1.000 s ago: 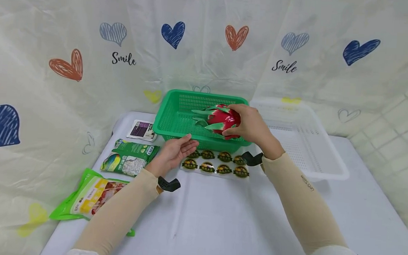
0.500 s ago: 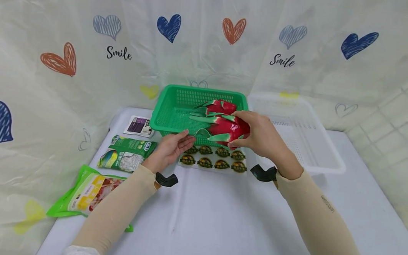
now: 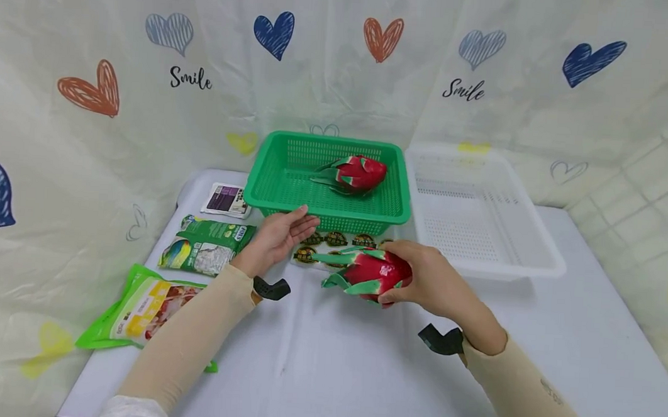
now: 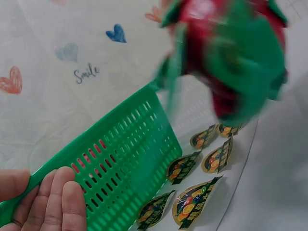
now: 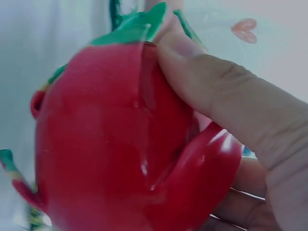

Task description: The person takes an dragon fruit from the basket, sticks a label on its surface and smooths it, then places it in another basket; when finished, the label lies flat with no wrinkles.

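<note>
In the head view, my right hand grips a red dragon fruit with green leafy scales, held in front of the green basket. The right wrist view shows the thumb pressed along the glossy red skin. My left hand is at the basket's front left; in the left wrist view the rim passes between its thumb and fingers. A second dragon fruit lies inside the basket. Under the held fruit, it partly hides a sheet of round fruit stickers.
A white perforated basket stands to the right. On the left lie a purple-and-white packet, a green bag and a larger bright green food bag, partly behind my left forearm. A heart-printed sheet hangs behind.
My right hand has lifted the dragon fruit out of the green basket and brought it toward me, uncovering the second one inside. The left hand stays at the basket's rim.
</note>
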Motion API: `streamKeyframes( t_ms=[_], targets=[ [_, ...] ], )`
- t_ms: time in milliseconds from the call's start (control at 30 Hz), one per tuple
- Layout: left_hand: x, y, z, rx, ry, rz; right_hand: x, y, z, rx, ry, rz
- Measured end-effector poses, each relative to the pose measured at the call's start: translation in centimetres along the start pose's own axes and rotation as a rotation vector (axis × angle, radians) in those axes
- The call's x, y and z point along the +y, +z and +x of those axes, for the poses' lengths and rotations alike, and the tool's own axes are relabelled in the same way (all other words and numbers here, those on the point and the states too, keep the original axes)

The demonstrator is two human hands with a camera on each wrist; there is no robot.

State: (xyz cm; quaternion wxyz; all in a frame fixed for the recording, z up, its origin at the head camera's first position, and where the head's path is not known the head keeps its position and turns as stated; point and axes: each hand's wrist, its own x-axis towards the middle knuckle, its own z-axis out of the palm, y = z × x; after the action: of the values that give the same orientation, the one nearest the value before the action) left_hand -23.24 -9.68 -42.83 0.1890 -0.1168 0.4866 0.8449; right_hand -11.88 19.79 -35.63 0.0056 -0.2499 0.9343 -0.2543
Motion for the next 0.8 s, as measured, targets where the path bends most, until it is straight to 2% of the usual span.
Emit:
streamKeyframes(
  t_ms=[167, 300, 700, 800],
  targets=[
    [0.1, 0.1, 0.1, -0.004, -0.003, -0.004, 0.1, 1.7, -1.7, -0.073, 0.028, -0.039],
    [0.1, 0.1, 0.1, 0.001, -0.009, 0.001, -0.3, 2.6, -2.8, -0.101, 0.018, -0.084],
    [0.2, 0.1, 0.1, 0.0, -0.003, 0.01, -2.7, 4.0, -4.2, -0.057, 0.004, -0.228],
    [0.2, 0.2, 0.0, 0.006, 0.001, 0.011, -2.9, 4.3, -4.4, -0.027, -0.033, -0.263]
  ],
)
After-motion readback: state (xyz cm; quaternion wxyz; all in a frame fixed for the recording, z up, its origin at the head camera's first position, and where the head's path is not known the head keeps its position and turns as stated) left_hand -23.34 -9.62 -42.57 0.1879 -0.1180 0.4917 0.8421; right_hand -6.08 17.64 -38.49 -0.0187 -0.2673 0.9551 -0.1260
